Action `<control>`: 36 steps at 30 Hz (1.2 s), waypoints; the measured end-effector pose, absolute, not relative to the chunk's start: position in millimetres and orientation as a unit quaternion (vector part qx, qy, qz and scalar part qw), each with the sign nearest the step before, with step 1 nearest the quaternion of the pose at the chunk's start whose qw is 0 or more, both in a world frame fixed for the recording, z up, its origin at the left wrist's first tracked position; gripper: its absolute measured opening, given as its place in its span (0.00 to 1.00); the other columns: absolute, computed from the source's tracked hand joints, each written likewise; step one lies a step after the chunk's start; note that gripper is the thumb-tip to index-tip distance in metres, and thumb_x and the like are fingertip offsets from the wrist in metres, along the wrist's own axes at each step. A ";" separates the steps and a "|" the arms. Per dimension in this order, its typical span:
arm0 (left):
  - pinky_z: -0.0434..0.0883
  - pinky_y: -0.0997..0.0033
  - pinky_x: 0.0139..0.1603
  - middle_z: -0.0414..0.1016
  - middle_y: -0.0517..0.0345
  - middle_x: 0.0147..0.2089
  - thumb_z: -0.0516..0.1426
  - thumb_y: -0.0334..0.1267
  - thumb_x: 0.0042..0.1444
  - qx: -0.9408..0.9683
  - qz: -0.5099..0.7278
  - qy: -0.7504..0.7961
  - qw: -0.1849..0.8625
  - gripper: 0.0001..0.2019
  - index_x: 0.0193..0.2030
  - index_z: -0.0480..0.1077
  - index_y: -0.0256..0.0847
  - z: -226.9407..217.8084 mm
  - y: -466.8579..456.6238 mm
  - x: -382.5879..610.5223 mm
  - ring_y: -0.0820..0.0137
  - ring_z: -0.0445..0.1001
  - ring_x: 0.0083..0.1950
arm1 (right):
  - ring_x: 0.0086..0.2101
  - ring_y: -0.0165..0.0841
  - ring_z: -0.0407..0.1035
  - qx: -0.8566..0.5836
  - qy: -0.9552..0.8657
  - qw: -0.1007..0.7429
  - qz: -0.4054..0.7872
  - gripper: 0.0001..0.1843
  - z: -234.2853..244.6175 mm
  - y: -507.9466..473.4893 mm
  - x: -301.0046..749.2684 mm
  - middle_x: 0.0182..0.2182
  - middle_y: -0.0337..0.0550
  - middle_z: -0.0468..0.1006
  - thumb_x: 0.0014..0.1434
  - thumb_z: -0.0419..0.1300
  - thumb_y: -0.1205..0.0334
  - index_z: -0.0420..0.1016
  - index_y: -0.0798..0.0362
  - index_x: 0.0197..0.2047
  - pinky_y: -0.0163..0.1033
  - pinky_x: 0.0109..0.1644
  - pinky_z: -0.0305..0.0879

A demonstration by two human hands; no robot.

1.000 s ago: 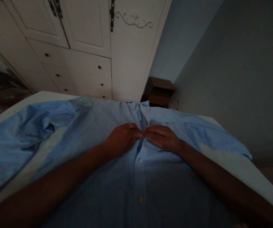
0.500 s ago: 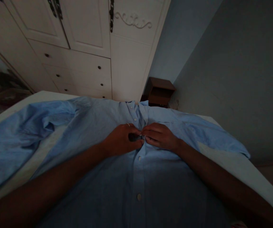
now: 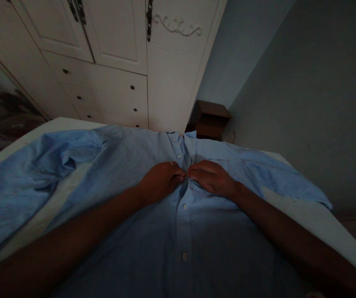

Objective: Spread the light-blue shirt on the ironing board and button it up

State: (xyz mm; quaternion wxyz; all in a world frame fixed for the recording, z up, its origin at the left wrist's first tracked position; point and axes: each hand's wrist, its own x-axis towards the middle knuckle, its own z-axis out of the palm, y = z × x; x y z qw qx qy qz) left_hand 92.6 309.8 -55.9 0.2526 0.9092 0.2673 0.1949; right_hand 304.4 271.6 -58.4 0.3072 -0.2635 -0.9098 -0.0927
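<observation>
A light blue button-up shirt (image 3: 128,165) lies spread face up on a white bed (image 3: 302,211), collar at the far side, sleeves out to both sides. My left hand (image 3: 161,180), with a ring on one finger, pinches the shirt's front placket at chest height. My right hand (image 3: 211,178) pinches the opposite edge of the placket, fingertips meeting the left hand's at a button. Two white buttons show below the hands, two more above near the collar.
A white wardrobe (image 3: 118,62) with drawers and dark handles stands beyond the bed. A small brown bedside table (image 3: 210,120) sits in the corner by the grey-blue wall. Dark clutter lies at the far left.
My fingers have kept working at the same button. The left fingers curled tighter, and the view shifted slightly.
</observation>
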 end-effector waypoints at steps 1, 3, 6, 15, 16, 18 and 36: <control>0.68 0.68 0.45 0.77 0.55 0.38 0.52 0.30 0.62 0.911 0.196 0.273 0.240 0.12 0.37 0.77 0.39 -56.7 309.2 93.2 0.69 0.73 0.40 | 0.36 0.31 0.72 -0.265 -0.910 0.307 -0.089 0.06 -58.5 271.6 304.0 0.36 0.46 0.78 0.64 0.55 0.69 0.73 0.55 0.41 0.36 0.40 0.72; 0.68 0.68 0.45 0.76 0.55 0.38 0.51 0.29 0.62 0.907 0.210 0.283 0.230 0.12 0.37 0.77 0.38 -58.0 308.4 94.2 0.68 0.73 0.41 | 0.36 0.31 0.72 -0.266 -0.910 0.307 -0.088 0.06 -58.9 271.9 303.4 0.36 0.46 0.78 0.64 0.55 0.69 0.73 0.56 0.41 0.36 0.40 0.71; 0.68 0.69 0.46 0.77 0.56 0.38 0.53 0.29 0.61 0.888 0.230 0.297 0.265 0.10 0.36 0.77 0.38 -58.1 308.3 95.4 0.69 0.73 0.41 | 0.35 0.30 0.72 -0.264 -0.910 0.306 -0.094 0.06 -59.3 272.7 302.9 0.36 0.46 0.78 0.64 0.55 0.69 0.73 0.56 0.42 0.35 0.38 0.71; 0.67 0.68 0.47 0.78 0.55 0.39 0.53 0.28 0.60 0.878 0.179 0.332 0.294 0.11 0.36 0.77 0.38 -50.1 301.6 98.4 0.68 0.74 0.42 | 0.36 0.32 0.71 -0.260 -0.917 0.292 -0.072 0.07 -55.6 271.3 302.4 0.36 0.49 0.77 0.64 0.54 0.69 0.73 0.57 0.43 0.37 0.39 0.72; 0.67 0.68 0.47 0.78 0.55 0.39 0.52 0.28 0.60 0.874 0.180 0.335 0.301 0.11 0.36 0.77 0.38 -48.6 300.8 98.1 0.68 0.74 0.43 | 0.36 0.32 0.71 -0.261 -0.917 0.294 -0.071 0.07 -55.9 271.1 302.7 0.37 0.49 0.77 0.64 0.55 0.69 0.73 0.57 0.43 0.37 0.39 0.72; 0.67 0.69 0.48 0.78 0.55 0.40 0.51 0.27 0.59 0.863 0.188 0.334 0.329 0.12 0.37 0.77 0.38 -45.1 299.7 96.8 0.69 0.74 0.43 | 0.37 0.31 0.72 -0.265 -0.916 0.295 -0.067 0.07 -56.6 271.0 303.4 0.37 0.49 0.77 0.64 0.55 0.68 0.73 0.56 0.43 0.37 0.40 0.72; 0.64 0.73 0.36 0.75 0.59 0.31 0.55 0.32 0.53 0.846 0.155 0.344 0.375 0.07 0.33 0.76 0.37 -42.7 302.9 93.6 0.72 0.71 0.33 | 0.38 0.32 0.75 -0.317 -0.897 0.299 -0.073 0.11 -67.2 272.5 305.7 0.38 0.46 0.79 0.65 0.56 0.57 0.68 0.54 0.47 0.37 0.43 0.74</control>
